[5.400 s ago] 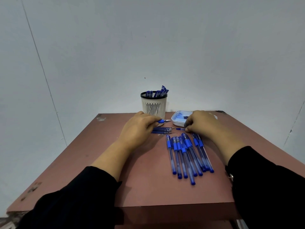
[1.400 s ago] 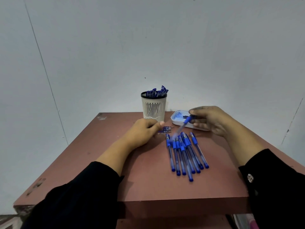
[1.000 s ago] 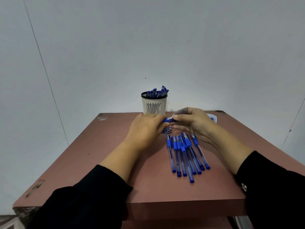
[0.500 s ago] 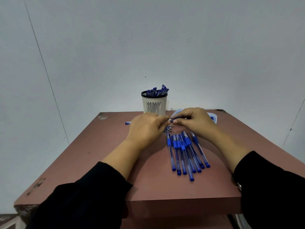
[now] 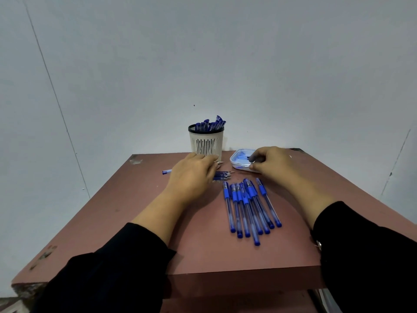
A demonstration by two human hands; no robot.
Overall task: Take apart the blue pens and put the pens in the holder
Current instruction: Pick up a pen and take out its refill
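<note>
Left hand (image 5: 191,175) grips a pen barrel (image 5: 166,171); right hand (image 5: 272,162) fingers curl over white tray (image 5: 234,161), grip unclear. Blue pens (image 5: 248,208) lie fanned.

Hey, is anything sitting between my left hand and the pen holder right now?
Nothing visible. The left hand lies just in front of the holder, its fingertips near the base. The refills lie to its right, off that path.

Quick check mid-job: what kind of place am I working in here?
Probably a bare indoor work station set up for a sorting job: a small reddish-brown table against a plain grey wall, with only a slotted pen holder and loose blue pens on it.
</note>
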